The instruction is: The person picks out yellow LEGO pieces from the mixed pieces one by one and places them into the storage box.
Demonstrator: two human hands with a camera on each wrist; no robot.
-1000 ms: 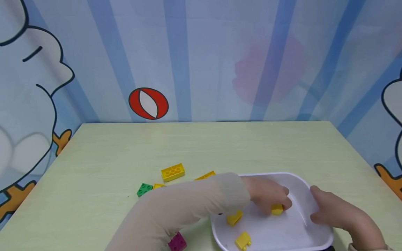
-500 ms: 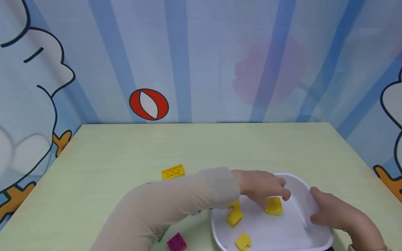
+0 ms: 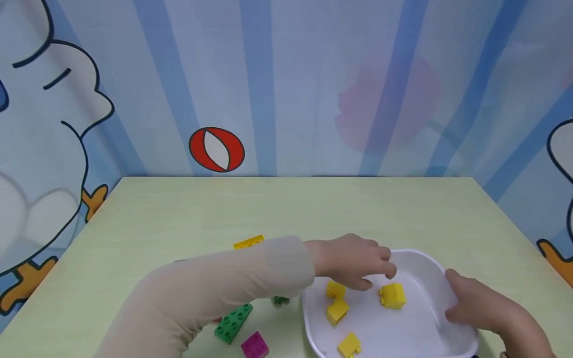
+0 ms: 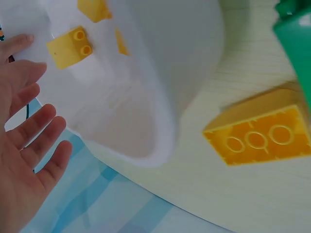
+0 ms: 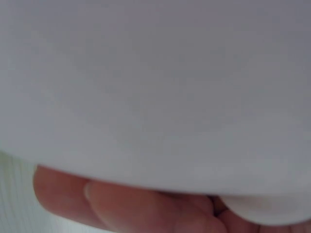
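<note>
Head view, and the left hand (image 3: pixel 351 262) hangs over the white plastic tray (image 3: pixel 389 333), fingers loose and spread wide; just beside the fingertips, inside the tray, lies a chunky yellow plastic block (image 3: pixel 393 296); over on the right, the right hand (image 3: pixel 485 306) grips the tray's side, fingers tucked beneath its edge in the right wrist view; three smaller yellow plastic blocks (image 3: pixel 337 312) sit along the tray's left part; outside, on the pale green surface (image 3: pixel 291 204), a long green studded block (image 3: pixel 234 323) lies near a magenta block (image 3: pixel 255 345), both partly overlooked by the beige sleeve (image 3: pixel 224 283).
</note>
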